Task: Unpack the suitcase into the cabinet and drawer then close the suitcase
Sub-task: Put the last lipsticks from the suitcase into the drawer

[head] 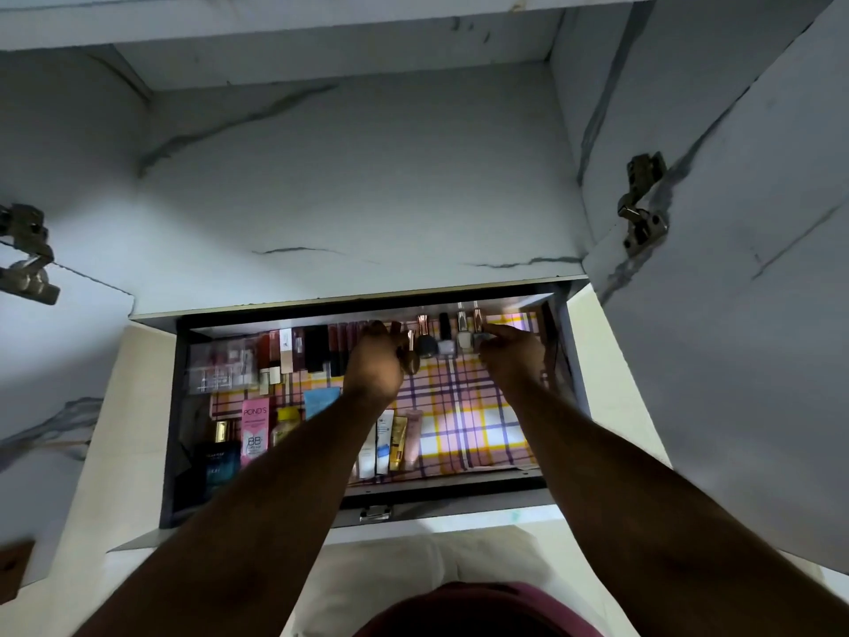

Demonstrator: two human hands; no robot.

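An open drawer point(450, 496) lined with a checked plaid sheet point(478, 420) sits below the white marbled cabinet point(349, 186). Along its back stand several lipsticks point(317, 347) and small nail-polish bottles point(445, 337). Tubes point(383, 441), a pink Pond's tube point(254, 429) and a dark blue box point(215, 466) lie at the front left. My left hand point(374, 363) holds a small bottle with a rose-gold cap at the back row. My right hand point(514, 351) pinches a small bottle at the right end of that row. The suitcase is out of sight.
Both cabinet doors point(735, 291) stand open to either side, with metal hinges point(641, 206) showing. A clear compartment box point(220, 365) with small items fills the drawer's back left corner. The right half of the plaid liner is bare. Pale floor lies below.
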